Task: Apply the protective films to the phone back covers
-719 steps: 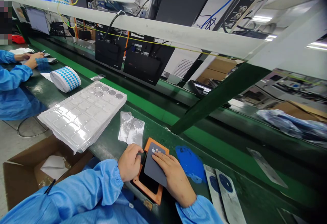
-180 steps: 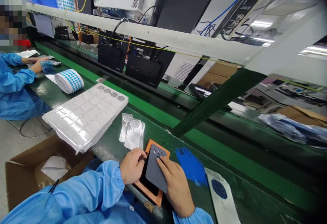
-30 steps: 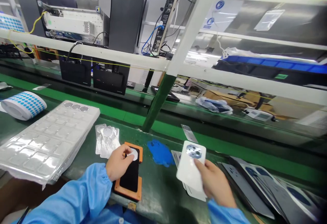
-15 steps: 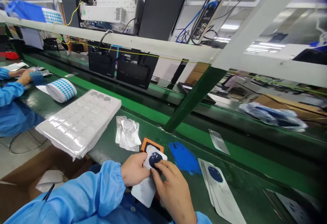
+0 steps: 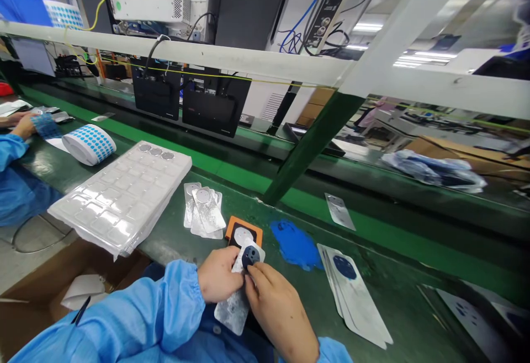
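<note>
The person's right hand [image 5: 278,316] was carrying the white-backed film sheet [image 5: 234,310] alone a moment ago; now the left hand [image 5: 219,275] has joined it, and both pinch the sheet closed between thumbs and fingers, right at its dark blue circle [image 5: 250,256]. The sheet's free end hangs down toward the person's blue sleeve [image 5: 157,310], and its top lies just over the lower edge of the orange jig [image 5: 244,222], hiding most of it. A pale round disc [image 5: 242,236] shows in the jig's dark recess. On the green bench top [image 5: 165,236], a stack of foil strips [image 5: 201,209] lies just beyond the hands, beside a clear blister tray [image 5: 120,197] with three silver discs [image 5: 155,151] in its far row. To the right are a blue patch [image 5: 295,244], fanned sheets with blue circles [image 5: 354,291] and one loose strip [image 5: 339,211]. A roll of blue dots [image 5: 88,144] sits past the tray, near a co-worker's hand [image 5: 25,126]. Below the bench edge, a cardboard box [image 5: 33,319] holds white paper [image 5: 83,291], and overhead run a white rail [image 5: 207,51] and tangled cables [image 5: 306,32]
</note>
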Demonstrator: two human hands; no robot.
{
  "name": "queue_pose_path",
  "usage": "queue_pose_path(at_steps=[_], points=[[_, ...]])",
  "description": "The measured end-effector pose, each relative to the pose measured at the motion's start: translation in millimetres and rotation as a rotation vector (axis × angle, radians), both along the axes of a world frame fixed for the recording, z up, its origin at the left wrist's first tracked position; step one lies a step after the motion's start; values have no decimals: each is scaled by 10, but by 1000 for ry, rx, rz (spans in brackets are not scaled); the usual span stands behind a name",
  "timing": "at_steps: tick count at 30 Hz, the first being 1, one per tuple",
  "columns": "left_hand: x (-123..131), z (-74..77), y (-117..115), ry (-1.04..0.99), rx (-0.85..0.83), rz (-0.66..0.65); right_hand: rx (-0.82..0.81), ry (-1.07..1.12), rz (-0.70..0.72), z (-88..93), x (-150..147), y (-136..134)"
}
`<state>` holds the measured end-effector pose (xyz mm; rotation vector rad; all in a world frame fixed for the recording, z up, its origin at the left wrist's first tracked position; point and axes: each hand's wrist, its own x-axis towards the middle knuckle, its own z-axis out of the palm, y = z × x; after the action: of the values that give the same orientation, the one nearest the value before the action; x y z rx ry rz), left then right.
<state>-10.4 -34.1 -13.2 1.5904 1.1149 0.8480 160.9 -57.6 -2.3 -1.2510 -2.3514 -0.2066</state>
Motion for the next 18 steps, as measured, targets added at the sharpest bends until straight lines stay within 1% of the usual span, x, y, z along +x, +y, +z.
queue_pose_path(at_steps=[6,8,11,13,15,16,17,18], points=[[24,-2,-36,33,7,3,2,-256,-41,-25,-73,-68],[35,-14,-32,31,-5,17,5,-229,-31,10,-75,-52],[67,-33,-19,-59,-61,47,-6,-57,-92,118,76,100],[95,-49,-19,-194,-165,71,37,59,-230,190,305,314],[119,-61,-30,-377,-322,104,130,117,-452,210,589,586],[126,-61,-38,-475,-403,122,157,107,-555,195,729,721],[130,-55,-46,-567,-475,135,138,46,-612,163,856,841],[129,-43,-51,-649,-534,138,97,-21,-616,120,964,937]])
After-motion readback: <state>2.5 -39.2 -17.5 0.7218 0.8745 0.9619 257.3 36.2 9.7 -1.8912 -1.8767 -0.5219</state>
